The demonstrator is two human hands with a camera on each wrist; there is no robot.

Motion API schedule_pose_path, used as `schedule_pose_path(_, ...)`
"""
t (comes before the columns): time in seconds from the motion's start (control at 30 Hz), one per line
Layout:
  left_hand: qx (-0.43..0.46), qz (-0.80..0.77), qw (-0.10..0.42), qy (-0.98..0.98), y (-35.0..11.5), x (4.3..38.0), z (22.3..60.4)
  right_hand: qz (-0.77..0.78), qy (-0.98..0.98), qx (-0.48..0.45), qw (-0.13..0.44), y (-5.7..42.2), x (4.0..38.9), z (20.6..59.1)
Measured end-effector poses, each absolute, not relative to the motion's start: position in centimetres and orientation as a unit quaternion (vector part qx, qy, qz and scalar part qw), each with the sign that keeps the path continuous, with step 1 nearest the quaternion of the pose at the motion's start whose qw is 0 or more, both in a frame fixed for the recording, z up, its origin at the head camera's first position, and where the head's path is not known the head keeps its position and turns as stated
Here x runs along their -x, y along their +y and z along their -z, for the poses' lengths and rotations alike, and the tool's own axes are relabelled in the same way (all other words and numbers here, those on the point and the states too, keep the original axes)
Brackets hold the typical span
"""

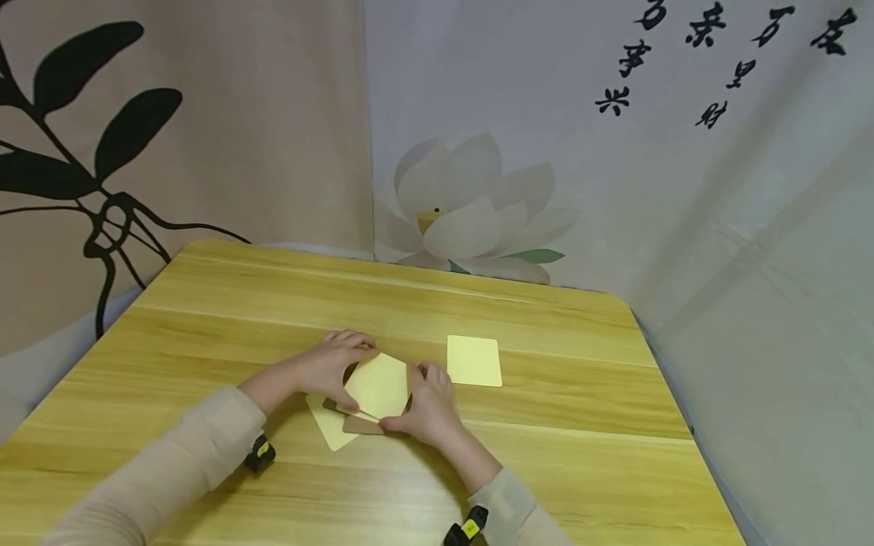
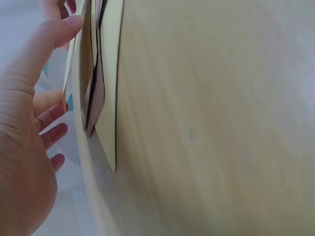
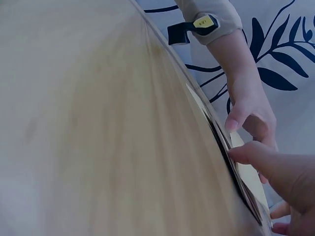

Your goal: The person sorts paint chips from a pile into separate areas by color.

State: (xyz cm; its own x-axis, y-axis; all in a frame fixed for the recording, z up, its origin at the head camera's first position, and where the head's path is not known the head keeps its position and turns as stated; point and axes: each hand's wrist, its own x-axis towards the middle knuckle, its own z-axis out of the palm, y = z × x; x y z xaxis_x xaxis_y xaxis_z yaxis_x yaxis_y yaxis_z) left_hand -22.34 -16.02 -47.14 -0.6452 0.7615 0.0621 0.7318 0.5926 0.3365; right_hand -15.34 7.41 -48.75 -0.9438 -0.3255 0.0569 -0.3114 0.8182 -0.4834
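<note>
A pale yellow, many-sided card (image 1: 378, 385) is held slightly raised between both hands, over a loose pile. My left hand (image 1: 334, 368) grips its left side, thumb at the near edge and fingers at the far edge. On the right side my right hand (image 1: 429, 406) holds it likewise, its thumb low by the pile. Beneath lie brownish flat pieces (image 1: 363, 427) and another pale yellow card (image 1: 332, 426) with a corner poking out toward the near left. In the left wrist view the raised card (image 2: 69, 73) stands apart from the pieces below. Hands hide part of the pile.
A pale yellow square card (image 1: 474, 361) with rounded corners lies flat to the right of the hands. Everything rests on a wood-grain table (image 1: 580, 425). Behind it hang printed curtains (image 1: 287, 136). Each wrist carries a small black camera (image 1: 260, 453).
</note>
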Motion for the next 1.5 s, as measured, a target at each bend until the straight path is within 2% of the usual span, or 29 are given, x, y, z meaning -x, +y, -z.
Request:
schedule_pose_path(0.33, -0.413, -0.193, 0.007, 0.890, -13.9, 21.8, 46.9, 0.256, 0.948, 0.190, 0.019, 10.3, 16.2, 47.9)
schedule_pose_path(0.53, -0.396, -0.200, 0.003, 0.896, -11.6, 21.6, 47.0, 0.252, 0.944, 0.212, 0.013, 12.9, 16.7, 47.8)
schedule_pose_path(0.77, -0.385, -0.210, -0.023, 0.899, -8.9, 21.1, 46.9, 0.242, 0.944, 0.223, 0.028, 15.8, 17.3, 46.9)
schedule_pose_path(1.07, -0.346, -0.190, 0.000, 0.919, -5.4, 21.4, 47.0, 0.233, 0.943, 0.235, 0.043, 19.2, 18.8, 46.6)
schedule_pose_path(1.3, -0.331, -0.187, -0.003, 0.925, -2.9, 22.0, 47.4, 0.229, 0.940, 0.244, 0.069, 21.5, 20.3, 46.4)
schedule_pose_path(1.5, -0.315, -0.176, -0.006, 0.932, -1.3, 22.6, 47.7, 0.234, 0.935, 0.257, 0.069, 22.9, 21.3, 46.3)
